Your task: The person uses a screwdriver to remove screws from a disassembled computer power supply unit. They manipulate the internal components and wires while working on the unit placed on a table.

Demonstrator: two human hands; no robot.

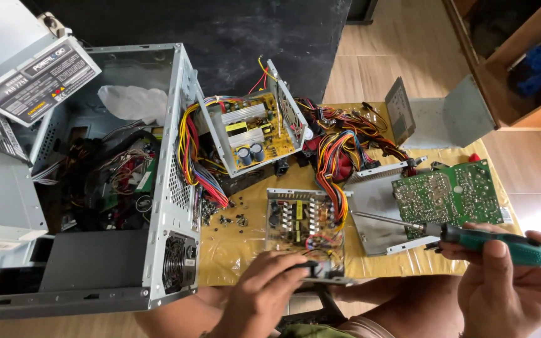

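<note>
My left hand [264,294] grips the near edge of an open power supply unit [305,219], whose board and coloured wires show, at the front of the yellow-covered table [233,250]. My right hand [511,281] holds a screwdriver with a green and black handle [502,243]. Its metal shaft [386,219] points left across a grey metal casing [377,216]. A green circuit board [449,194] lies solder side up on that casing, just beyond my right hand.
An open computer tower case [126,188] lies at the left, with a boxed power supply [36,78] on top. Another opened power supply [252,131] and a tangle of coloured cables [339,144] fill the table's middle. Loose screws [223,216] are scattered. A bent metal cover [446,116] stands behind.
</note>
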